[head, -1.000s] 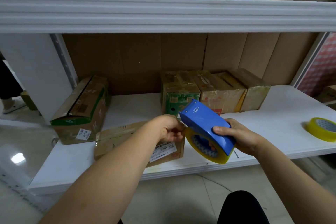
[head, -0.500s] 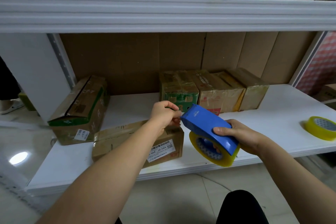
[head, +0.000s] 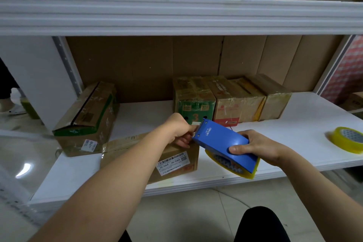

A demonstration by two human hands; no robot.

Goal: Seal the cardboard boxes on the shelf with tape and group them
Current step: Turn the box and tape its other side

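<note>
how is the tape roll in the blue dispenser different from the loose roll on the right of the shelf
The roll in the blue dispenser is mounted on edge and mostly covered, held above the shelf by the right hand; the loose roll lies flat and bare on the shelf, untouched. The left hand pinches at the dispenser's front end; nothing touches the loose roll. Both are yellowish clear tape.
</note>
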